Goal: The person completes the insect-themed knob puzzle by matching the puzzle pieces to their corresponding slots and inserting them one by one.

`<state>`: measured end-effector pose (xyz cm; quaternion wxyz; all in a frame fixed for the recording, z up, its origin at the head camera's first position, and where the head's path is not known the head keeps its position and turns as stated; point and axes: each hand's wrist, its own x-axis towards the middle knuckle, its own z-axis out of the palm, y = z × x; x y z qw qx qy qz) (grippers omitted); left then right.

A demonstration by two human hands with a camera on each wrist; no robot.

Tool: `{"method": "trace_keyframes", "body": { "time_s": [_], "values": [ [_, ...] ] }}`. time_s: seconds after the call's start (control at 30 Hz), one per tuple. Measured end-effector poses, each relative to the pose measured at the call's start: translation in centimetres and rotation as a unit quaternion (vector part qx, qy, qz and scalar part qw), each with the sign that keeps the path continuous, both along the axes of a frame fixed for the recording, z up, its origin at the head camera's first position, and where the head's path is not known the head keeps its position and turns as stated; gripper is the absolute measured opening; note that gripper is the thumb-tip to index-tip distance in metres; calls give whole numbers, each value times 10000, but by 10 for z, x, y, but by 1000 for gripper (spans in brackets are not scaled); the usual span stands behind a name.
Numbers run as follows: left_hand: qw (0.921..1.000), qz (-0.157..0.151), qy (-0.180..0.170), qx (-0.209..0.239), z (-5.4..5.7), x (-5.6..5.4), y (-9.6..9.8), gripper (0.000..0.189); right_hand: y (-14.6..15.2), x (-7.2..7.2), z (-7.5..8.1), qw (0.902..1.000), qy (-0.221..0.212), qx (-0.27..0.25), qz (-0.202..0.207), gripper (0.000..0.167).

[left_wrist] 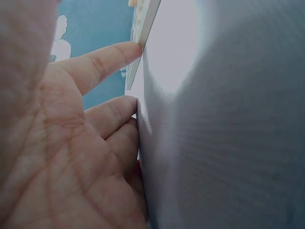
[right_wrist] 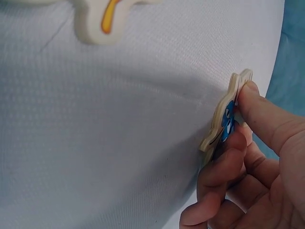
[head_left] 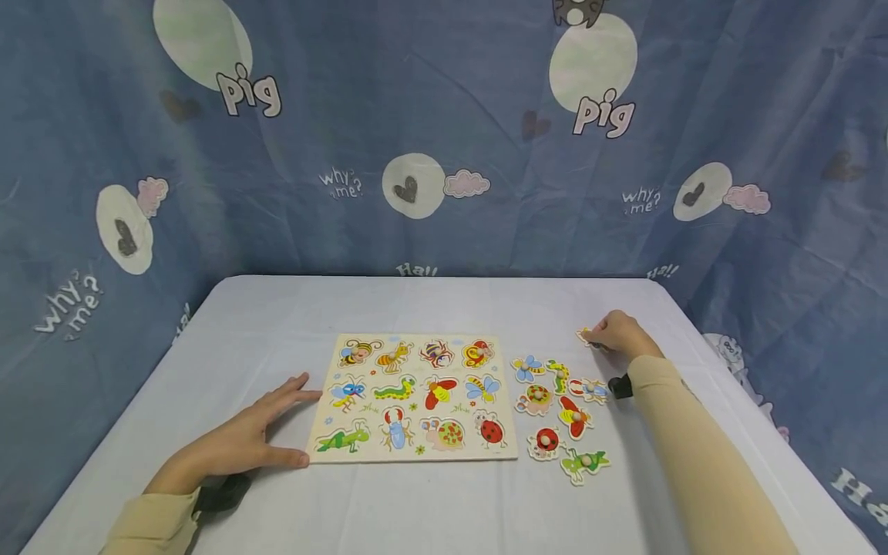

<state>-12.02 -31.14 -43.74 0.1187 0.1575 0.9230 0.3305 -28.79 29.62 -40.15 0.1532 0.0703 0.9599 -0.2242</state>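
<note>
My right hand (head_left: 620, 334) is at the table's back right, pinching a wooden puzzle piece (right_wrist: 222, 114) by its edge. In the right wrist view this piece shows a wavy outline and a blue insect picture, and the thumb lies across one end. To the left, my left hand (head_left: 239, 441) has its fingers spread and relaxed. Its thumb and index finger are right at the left edge of the insect puzzle board (head_left: 412, 455). Along the board's top row sit knobbed pieces, among them a bee (head_left: 356, 354) and a spider (head_left: 436, 354); the lower rows show insect pictures.
Several loose knobbed pieces lie right of the board: a blue-winged insect (head_left: 527, 368), caterpillar (head_left: 557, 377), beetle (head_left: 588, 390), snail (head_left: 536, 399), red-winged insect (head_left: 574, 417), ladybug (head_left: 544, 443) and grasshopper (head_left: 585, 464). A blue printed curtain (head_left: 444, 239) hangs behind the white-covered table (head_left: 416, 509).
</note>
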Motion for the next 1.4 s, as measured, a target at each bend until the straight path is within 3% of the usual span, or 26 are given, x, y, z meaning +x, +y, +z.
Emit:
{"method": "trace_keyframes", "body": {
  "time_s": [0.67, 1.07, 1.4],
  "values": [
    [10000, -39, 27, 13, -1, 0, -1, 97, -2, -4, 0, 9998, -95, 31, -160, 30],
    [10000, -44, 25, 6, 3, 1, 0, 97, 2, -3, 3, 9994, 19, 323, -117, 52],
    [9998, -112, 140, -41, 2, 2, 0, 96, 3, -5, 5, 9995, -99, 259, -118, 46]
  ]
}}
